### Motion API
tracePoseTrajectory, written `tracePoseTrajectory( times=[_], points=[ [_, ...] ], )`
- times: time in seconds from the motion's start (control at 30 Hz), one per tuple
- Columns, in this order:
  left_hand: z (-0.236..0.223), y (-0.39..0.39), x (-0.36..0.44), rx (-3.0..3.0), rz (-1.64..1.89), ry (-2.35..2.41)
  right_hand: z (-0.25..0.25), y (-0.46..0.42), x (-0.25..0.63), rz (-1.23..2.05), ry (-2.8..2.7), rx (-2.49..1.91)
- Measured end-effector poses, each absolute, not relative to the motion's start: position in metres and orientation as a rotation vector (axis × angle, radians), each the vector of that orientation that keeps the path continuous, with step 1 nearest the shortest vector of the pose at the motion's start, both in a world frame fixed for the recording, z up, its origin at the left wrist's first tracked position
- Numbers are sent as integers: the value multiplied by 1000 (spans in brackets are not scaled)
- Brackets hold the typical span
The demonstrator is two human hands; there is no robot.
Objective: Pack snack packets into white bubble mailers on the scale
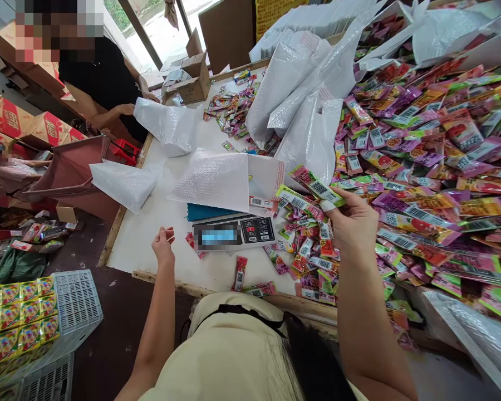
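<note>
My right hand point(353, 223) pinches two small snack sachets point(313, 188), pink and green with barcodes, over the right side of the table. Loose sachets point(309, 256) lie heaped beneath it. My left hand point(163, 243) hovers near the table's front edge, fingers loosely curled and slightly apart, with nothing visible in it. Between my hands sits a digital scale point(259, 230) with a blurred blue display. On the scale rests a white bubble mailer point(221, 181), its mouth toward the right, with a sachet point(262, 203) at that end. What the mailer holds is mostly hidden.
A large pile of sachets point(434, 167) covers the right side. White bubble mailers point(300, 111) stand behind the scale; two more point(167, 125) point(125, 184) lie at left. A co-worker point(96, 83) touches one of them. A plastic crate point(77, 301) stands lower left.
</note>
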State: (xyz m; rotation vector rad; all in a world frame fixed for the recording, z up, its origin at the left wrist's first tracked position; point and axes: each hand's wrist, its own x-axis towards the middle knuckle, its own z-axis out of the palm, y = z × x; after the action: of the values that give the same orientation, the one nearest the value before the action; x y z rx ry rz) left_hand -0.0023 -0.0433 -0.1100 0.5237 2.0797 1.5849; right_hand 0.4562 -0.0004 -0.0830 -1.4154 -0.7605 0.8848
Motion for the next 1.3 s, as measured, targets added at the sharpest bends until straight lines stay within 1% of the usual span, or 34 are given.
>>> tracePoseTrajectory(
  times=[0.43,0.77,0.97,1.2,1.3],
  points=[
    [-105,-41,4,518,1601,2047,-87,-7,472,824,-737,-1499],
    [-107,-43,-2,451,1645,2016,-97,-18,498,664,-746,-1591],
    [-111,-47,-2,389,1615,2003,-106,-28,509,627,-740,-1599],
    [-112,-48,-2,377,1619,2004,-109,-32,510,639,-800,-1665],
    [-111,-49,-2,360,1628,1993,-104,-33,511,645,-940,-1781]
  ],
)
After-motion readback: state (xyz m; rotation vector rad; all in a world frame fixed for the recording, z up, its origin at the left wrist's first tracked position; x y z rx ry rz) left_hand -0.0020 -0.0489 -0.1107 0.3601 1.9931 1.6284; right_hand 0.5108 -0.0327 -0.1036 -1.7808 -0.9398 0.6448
